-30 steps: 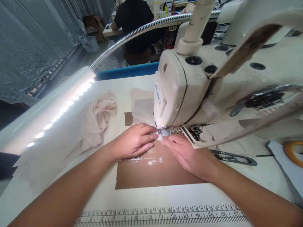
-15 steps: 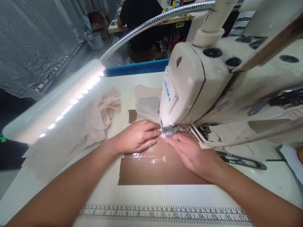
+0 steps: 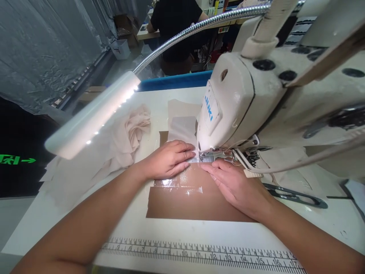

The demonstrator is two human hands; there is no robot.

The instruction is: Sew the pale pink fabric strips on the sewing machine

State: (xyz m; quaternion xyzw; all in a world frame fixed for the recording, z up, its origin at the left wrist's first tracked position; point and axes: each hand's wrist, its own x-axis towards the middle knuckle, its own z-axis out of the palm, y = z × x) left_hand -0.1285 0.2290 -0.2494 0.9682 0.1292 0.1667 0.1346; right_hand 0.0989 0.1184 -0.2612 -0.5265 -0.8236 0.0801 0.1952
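My left hand (image 3: 168, 160) lies flat, fingers stretched out, pressing a pale piece of fabric (image 3: 182, 127) just left of the presser foot (image 3: 209, 156) of a cream sewing machine (image 3: 245, 95). My right hand (image 3: 234, 184) also lies flat with fingers extended, its tips beside the foot on the front side. Both hands rest over a brown taped patch (image 3: 185, 201) on the white table (image 3: 199, 232). The needle itself is hidden by the machine head.
A crumpled heap of beige fabric (image 3: 125, 137) lies left of my hands. A lit lamp bar on a gooseneck (image 3: 94, 114) hangs over the left. Black snips (image 3: 296, 196) lie at right. A printed ruler (image 3: 199, 255) runs along the near edge. A person in black sits beyond.
The view has shifted, so everything sits further right in frame. My hands stay flat by the presser foot, barely moved relative to it.
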